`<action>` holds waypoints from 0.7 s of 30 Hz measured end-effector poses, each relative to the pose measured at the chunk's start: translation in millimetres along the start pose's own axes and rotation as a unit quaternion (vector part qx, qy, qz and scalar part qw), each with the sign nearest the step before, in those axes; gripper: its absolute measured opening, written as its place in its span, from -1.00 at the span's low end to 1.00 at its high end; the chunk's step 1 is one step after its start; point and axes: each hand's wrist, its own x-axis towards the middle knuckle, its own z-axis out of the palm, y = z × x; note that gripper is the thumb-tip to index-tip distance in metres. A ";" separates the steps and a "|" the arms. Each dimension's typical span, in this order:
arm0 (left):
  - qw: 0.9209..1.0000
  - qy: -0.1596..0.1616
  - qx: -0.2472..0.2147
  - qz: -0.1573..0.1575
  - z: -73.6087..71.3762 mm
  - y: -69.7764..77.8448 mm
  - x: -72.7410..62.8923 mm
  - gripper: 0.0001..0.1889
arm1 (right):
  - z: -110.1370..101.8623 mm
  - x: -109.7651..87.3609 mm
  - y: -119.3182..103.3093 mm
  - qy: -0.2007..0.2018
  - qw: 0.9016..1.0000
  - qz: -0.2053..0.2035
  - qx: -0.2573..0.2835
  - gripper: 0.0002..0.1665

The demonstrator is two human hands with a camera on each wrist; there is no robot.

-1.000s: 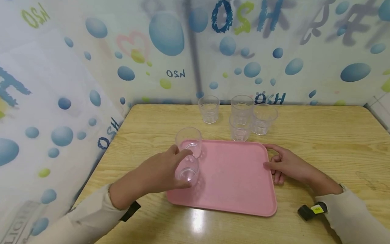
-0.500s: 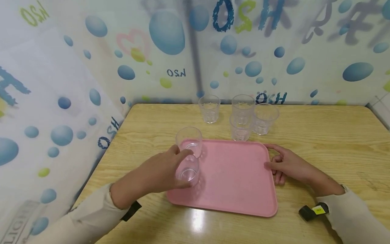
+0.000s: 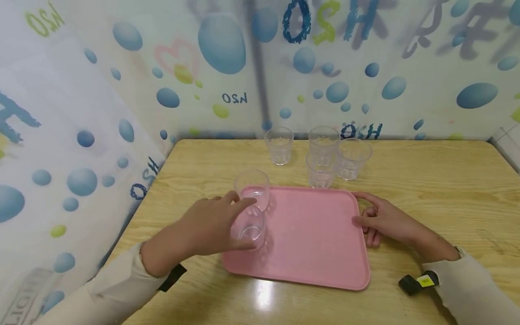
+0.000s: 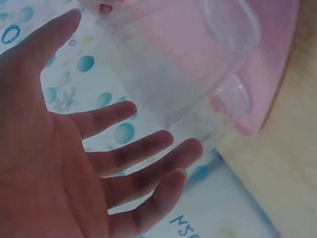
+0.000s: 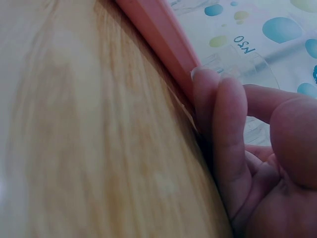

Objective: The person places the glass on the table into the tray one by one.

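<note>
Left hand [image 3: 213, 225] eases back, spread wide, partly hiding a clear round tumbler [image 3: 252, 225]. Right hand [image 3: 383, 220] pinches a pink rectangular tray [image 3: 314, 239].

Head view bright; I note glare on the worktop [image 3: 422, 180]. Left wrist view dimmer, glass [image 4: 168, 64] hazy.

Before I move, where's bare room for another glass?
Free: the pink tray between its two glasses and the right hand; the table right of the three clustered glasses. Crowded: that cluster; the tray's left end, by the left hand.
</note>
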 end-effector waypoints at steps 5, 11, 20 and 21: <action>0.999 0.032 0.038 0.003 -21.3 0.8 9.9 -0.20 | -1.2 -0.5 3.3 -0.003 1.000 0.001 -0.003 -0.01; 0.997 0.051 0.053 -0.003 -42.8 1.2 32.0 -0.25 | 0.0 -1.4 5.8 -0.008 1.000 -0.002 0.000 -0.01; 0.998 0.032 0.039 -0.047 -54.6 -6.7 93.6 -0.30 | 1.8 -2.2 0.1 -0.003 1.000 -0.004 0.002 -0.03; 0.998 0.028 0.035 -0.052 -55.3 -8.3 102.0 -0.29 | 2.0 -2.7 -0.5 -0.002 1.000 -0.005 0.003 -0.03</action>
